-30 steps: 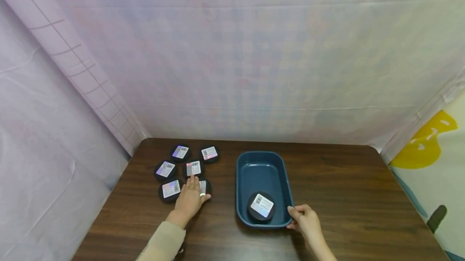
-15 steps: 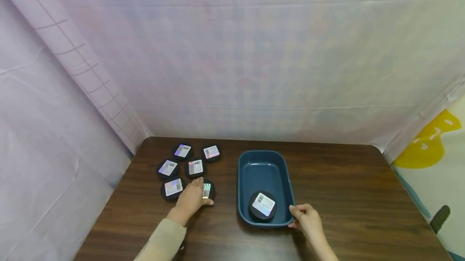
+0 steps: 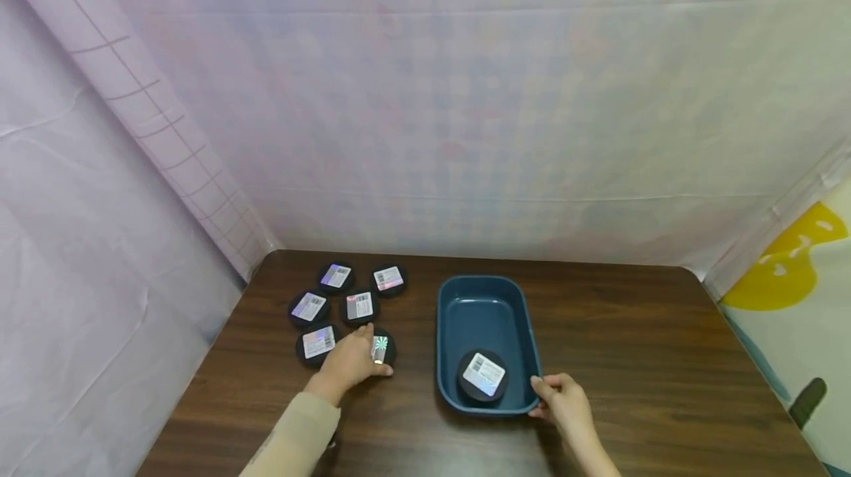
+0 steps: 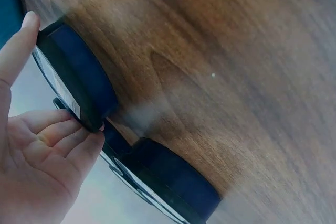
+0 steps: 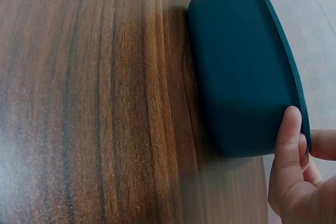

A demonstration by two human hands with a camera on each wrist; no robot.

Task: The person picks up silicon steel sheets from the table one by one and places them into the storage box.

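Observation:
In the head view, my left hand (image 3: 347, 361) grips a round, flat black container (image 3: 384, 350) with a label on top, at the near right of a cluster. The left wrist view shows the thumb on one side of this container (image 4: 79, 74) and the fingers on the other; it sits on the wood. My right hand (image 3: 564, 403) pinches the near right corner of a deep blue rectangular tray (image 3: 482, 318), thumb over the rim, fingers outside. Inside the tray lies one similar labelled container (image 3: 482, 376), toward the near end.
Several more labelled black containers lie left of the tray, among them a middle one (image 3: 360, 306), a back right one (image 3: 388, 280) and a near left one (image 3: 318, 344). The brown wooden table (image 3: 618, 337) ends at a pale cloth wall (image 3: 425, 130).
My left hand has shifted slightly right, and its fingers have drawn in round the near right container, off the middle one. My right hand stays on the tray corner. The view has shifted slightly.

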